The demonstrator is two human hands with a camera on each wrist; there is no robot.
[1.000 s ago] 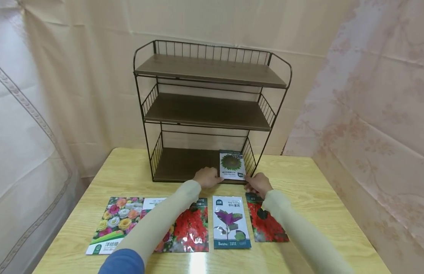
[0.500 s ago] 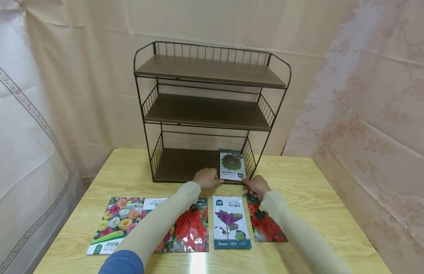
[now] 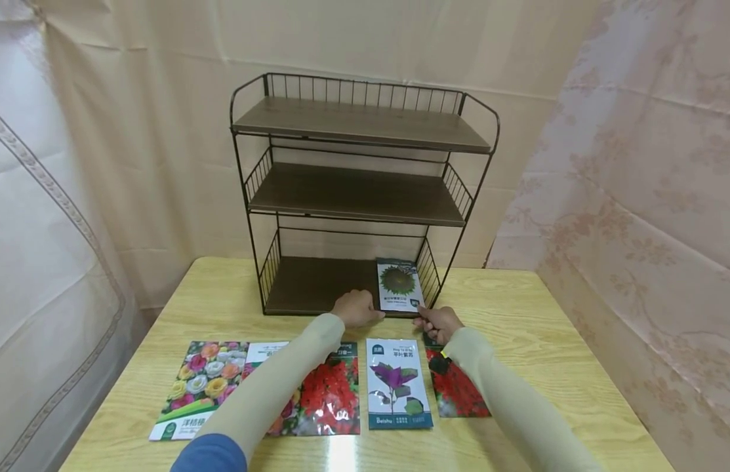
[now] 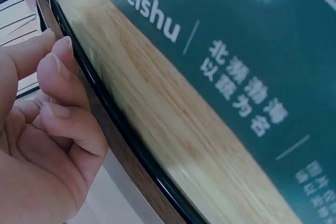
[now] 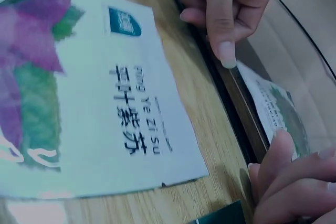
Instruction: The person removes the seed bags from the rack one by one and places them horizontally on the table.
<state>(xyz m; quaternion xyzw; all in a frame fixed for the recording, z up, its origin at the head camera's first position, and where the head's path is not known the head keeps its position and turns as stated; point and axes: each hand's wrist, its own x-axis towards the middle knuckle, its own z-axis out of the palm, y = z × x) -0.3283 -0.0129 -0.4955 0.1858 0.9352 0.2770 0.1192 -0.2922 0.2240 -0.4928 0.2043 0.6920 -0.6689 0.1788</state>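
Note:
A sunflower seed packet (image 3: 398, 280) lies flat at the right end of the rack's bottom shelf (image 3: 323, 282), its lower edge along the shelf front. My left hand (image 3: 354, 308) pinches its near left corner with the thumb stretched out and the other fingers curled. At the near right corner, my right hand (image 3: 441, 322) holds the packet between thumb and fingers. In the right wrist view, the packet (image 5: 275, 108) shows between the two hands. In the left wrist view, the left fingers (image 4: 68, 108) are curled beside the shelf edge; what lies between them is hard to see.
Several seed packets lie in a row on the wooden table: a rose-like one (image 3: 208, 380), a red-flowered one (image 3: 332, 393), a purple-leaved one (image 3: 398, 387) and another red one (image 3: 459, 393). The black rack (image 3: 359, 190) has two more shelves above. Cloth hangs behind and at both sides.
The right hand has shifted slightly left and towards me along the packet's near right corner. The left hand and the packet have hardly moved.

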